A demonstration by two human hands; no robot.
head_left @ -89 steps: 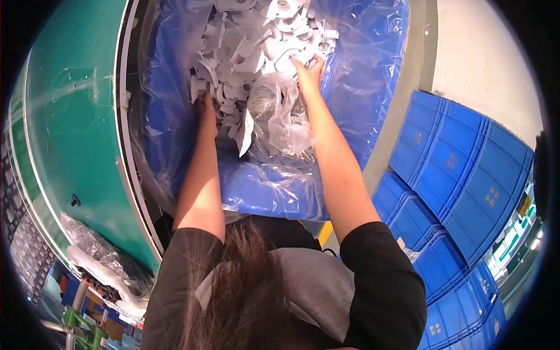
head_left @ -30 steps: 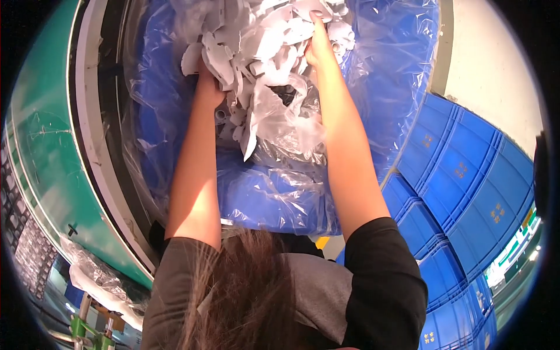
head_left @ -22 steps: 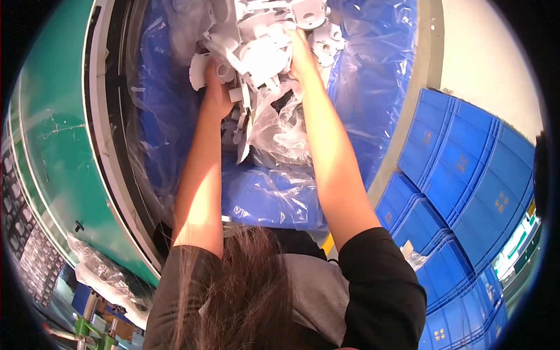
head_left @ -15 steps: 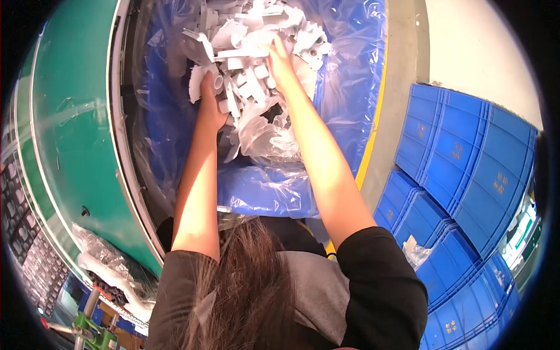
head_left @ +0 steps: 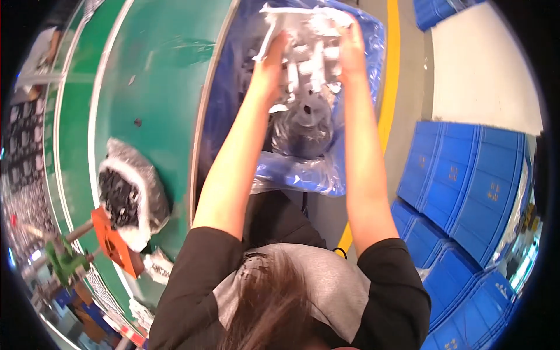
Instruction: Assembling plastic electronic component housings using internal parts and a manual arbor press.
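Note:
Many white plastic pieces [head_left: 315, 64] lie heaped in a blue bin [head_left: 326, 185] lined with clear plastic film [head_left: 300, 131]. Both my arms reach forward into this bin. My left hand [head_left: 271, 70] is at the left side of the heap, against the pieces. Along the right side, my right hand [head_left: 353, 52] touches them too. A long, thin white edge runs across the far side between the hands. Motion smears the fingers, and pieces partly hide them, so their grip does not show.
A green worktop [head_left: 157, 87] runs along the left of the bin. On it lie a clear bag of small black parts [head_left: 119, 195] and an orange plate [head_left: 116, 242]. Blue crates [head_left: 449, 163] are stacked at right, beyond a yellow floor line [head_left: 389, 99].
The view has shifted, so the bin now appears farther right and more of the worktop shows. Both hands have moved toward the heap's far side and are more blurred.

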